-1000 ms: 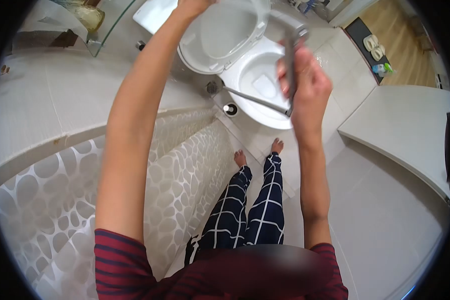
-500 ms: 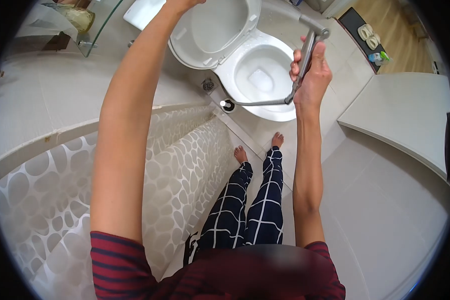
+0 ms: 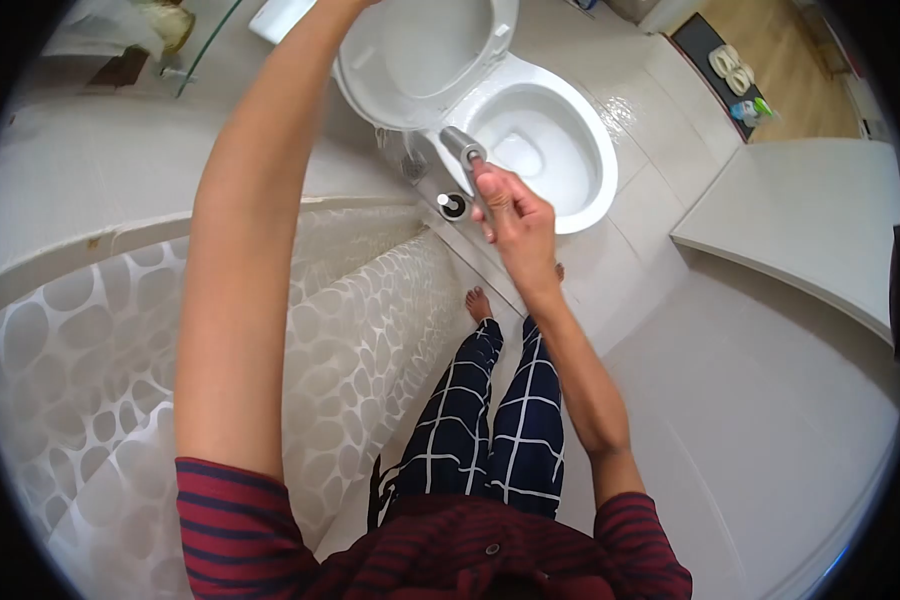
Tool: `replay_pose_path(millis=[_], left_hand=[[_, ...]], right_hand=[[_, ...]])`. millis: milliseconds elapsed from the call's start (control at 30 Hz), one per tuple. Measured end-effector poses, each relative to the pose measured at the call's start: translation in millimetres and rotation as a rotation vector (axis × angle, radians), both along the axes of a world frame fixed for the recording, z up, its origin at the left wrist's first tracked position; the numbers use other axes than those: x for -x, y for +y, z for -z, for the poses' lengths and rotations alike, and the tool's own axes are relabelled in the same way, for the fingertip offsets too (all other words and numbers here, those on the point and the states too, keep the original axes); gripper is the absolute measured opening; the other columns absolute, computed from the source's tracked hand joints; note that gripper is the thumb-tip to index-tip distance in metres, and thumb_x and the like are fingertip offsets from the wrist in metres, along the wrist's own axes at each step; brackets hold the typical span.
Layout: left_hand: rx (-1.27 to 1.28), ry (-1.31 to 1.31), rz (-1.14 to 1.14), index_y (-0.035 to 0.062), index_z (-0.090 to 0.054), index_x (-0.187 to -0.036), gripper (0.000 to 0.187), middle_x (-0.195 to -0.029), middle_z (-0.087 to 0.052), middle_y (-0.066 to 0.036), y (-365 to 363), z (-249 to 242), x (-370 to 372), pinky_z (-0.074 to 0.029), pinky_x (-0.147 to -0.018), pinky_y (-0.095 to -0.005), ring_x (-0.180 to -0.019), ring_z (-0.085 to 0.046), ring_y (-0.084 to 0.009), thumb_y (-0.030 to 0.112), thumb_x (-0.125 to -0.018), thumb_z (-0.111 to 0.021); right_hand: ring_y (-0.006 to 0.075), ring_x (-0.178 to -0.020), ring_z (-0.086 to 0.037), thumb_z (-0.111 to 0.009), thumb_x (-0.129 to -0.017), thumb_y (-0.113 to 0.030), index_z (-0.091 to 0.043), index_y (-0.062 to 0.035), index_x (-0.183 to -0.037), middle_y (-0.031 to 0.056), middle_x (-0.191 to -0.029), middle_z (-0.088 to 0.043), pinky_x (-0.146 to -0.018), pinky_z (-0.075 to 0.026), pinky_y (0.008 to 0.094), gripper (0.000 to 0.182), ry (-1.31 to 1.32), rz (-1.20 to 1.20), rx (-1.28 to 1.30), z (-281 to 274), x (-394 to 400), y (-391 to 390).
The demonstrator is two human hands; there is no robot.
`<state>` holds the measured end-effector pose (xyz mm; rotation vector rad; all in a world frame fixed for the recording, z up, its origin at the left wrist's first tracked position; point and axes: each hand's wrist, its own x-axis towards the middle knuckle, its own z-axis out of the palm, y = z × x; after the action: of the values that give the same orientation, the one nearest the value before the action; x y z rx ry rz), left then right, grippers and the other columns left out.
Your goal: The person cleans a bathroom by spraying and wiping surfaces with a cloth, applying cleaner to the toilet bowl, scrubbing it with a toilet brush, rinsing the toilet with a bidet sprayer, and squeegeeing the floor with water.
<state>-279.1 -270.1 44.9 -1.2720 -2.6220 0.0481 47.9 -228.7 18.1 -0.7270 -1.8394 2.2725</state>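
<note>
My right hand (image 3: 515, 215) is closed around a grey metal hand shower (image 3: 462, 145), over the left front side of the toilet bowl (image 3: 595, 195). The raised toilet lid and seat (image 3: 415, 60) stand behind the bowl. My left arm stretches up to the top edge of the view beside the lid; only a sliver of my left hand (image 3: 367, 3) shows there, with its fingers out of frame. Water droplets wet the floor tiles (image 3: 620, 115) right of the bowl.
A toilet brush holder (image 3: 452, 206) stands left of the bowl, near a floor drain (image 3: 413, 167). A patterned shower curtain (image 3: 340, 360) hangs at the left. At the right is a white curved surface (image 3: 790, 220); beyond the doorway, slippers (image 3: 730, 70) lie on a dark mat (image 3: 692, 42).
My right hand has swung left with the hand shower, from the bowl's right side to its left. Wet droplets now show on the tiles. My left hand has moved slightly farther out of view.
</note>
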Motion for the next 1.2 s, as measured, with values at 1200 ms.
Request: replay_pose_path(millis=[1200], left_hand=[[-0.581, -1.069, -0.094, 0.0078, -0.035, -0.130, 0.091, -0.105, -0.056, -0.021, 89.4, 113.1, -224.0, -0.044, -0.082, -0.0371, -0.090, -0.057, -0.0331, 0.035, -0.053, -0.075]], right_hand=[[0.0029, -0.048, -0.038, -0.042, -0.092, -0.032, -0.056, -0.0012, -0.102, -0.0001, -0.064, -0.050, -0.042, -0.030, 0.0167, 0.035, -0.174, 0.413, -0.146, 58.0, -113.1, 57.1]])
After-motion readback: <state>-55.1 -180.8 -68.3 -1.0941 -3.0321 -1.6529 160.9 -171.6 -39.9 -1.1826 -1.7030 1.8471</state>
